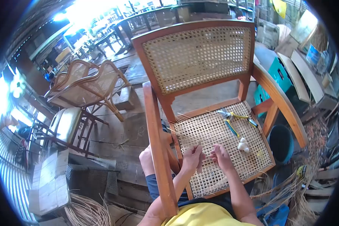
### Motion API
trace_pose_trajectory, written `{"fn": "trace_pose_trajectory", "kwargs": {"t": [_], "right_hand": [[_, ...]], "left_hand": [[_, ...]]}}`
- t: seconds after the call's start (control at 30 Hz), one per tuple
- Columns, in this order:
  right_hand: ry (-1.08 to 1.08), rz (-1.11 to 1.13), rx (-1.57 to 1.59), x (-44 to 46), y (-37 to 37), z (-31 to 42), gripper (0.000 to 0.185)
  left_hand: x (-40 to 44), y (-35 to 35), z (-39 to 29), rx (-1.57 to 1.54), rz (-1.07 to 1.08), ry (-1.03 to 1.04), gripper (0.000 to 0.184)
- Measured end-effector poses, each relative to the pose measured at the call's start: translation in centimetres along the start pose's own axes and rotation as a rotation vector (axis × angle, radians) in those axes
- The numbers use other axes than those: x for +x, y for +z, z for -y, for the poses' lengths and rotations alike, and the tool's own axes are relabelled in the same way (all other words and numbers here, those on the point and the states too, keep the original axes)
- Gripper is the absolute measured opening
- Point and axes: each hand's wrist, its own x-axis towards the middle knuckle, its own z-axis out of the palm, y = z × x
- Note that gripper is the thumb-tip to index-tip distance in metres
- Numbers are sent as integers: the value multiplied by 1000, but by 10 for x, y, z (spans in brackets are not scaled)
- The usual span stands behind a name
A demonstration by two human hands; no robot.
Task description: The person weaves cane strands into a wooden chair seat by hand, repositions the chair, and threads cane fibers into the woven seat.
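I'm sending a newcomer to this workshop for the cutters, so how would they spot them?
Find the big wooden armchair in the middle, with its woven backrest. On its cane seat, beyond the right hand toward the backrest, lie the cutters. Yellow on their spread handles and a metal head set them apart from the white lump nearer the person.

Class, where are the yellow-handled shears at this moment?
In the head view, the yellow-handled shears lie right of centre on the woven seat, just beyond the white lump, toward the backrest.
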Motion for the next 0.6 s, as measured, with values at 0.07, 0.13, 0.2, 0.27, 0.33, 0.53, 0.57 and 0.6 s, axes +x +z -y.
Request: {"fn": "trace_pose_trajectory", "kwargs": {"t": [0.07,0.13,0.2,0.27,0.33,0.53,0.57,0.6], "right_hand": [[356,54,455,-20,19,32,34],[310,152,392,-11,15,17,32],[186,175,179,-2,15,11,26],[164,94,62,3,18,34,28],[24,-16,-205,17,16,18,43],[-571,61,-1087,-18,43,0,66],[-771,99,-1254,-24,45,0,67],[-707,151,-1215,-25,44,-4,62]], "left_hand": [[16,10,3,-237,99,-127,36],[7,9,-2,63,5,123,38],[-12,2,-11,348,-42,414,43],[-38,-35,-21,530,118,378,38],[-66,-66,-20,673,54,399,34],[-139,-145,44,960,-147,519,51],[-152,-152,42,1020,-253,314,66],[-159,-161,47,1126,-354,271,83]]}}
